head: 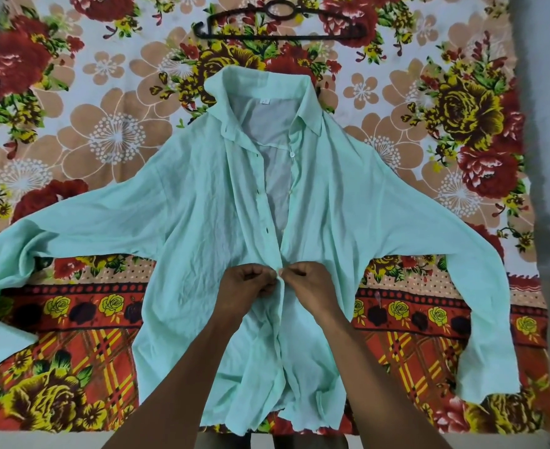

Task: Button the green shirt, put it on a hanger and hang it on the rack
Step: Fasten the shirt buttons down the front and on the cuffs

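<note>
Floral bedsheet (111, 137) everywhere, big red and yellow roses on white up top, with an orange plaid border along the near edge. It covers pretty much the whole surface; can't really tell if that's a bed or something else underneath.

Spread flat on it, front side up, is the green shirt (202, 202), a pale mint colour and fairly wrinkled. Collar points away from the person, hem is at the near edge, and both long sleeves are stretched out sideways, then bend back toward the near side. The upper part of the front is open, so you can see the inside of the back panel and a little white tag near the collar. A couple of small white buttons (292, 154) show on the right-hand placket, with dark buttonholes running down the opposite edge. Below the hands the two front edges meet, though I can't tell if those are actually fastened.

Both hands are at the middle of the placket, about halfway down. Left hand (246, 286) has its fingers curled in, pinching the placket edge on its side. Right hand (309, 285) is pinching the other edge, and the fingertips of the two nearly touch.

A black plastic hanger (280, 25) lies flat on the sheet beyond the collar, well apart from the shirt.
</note>
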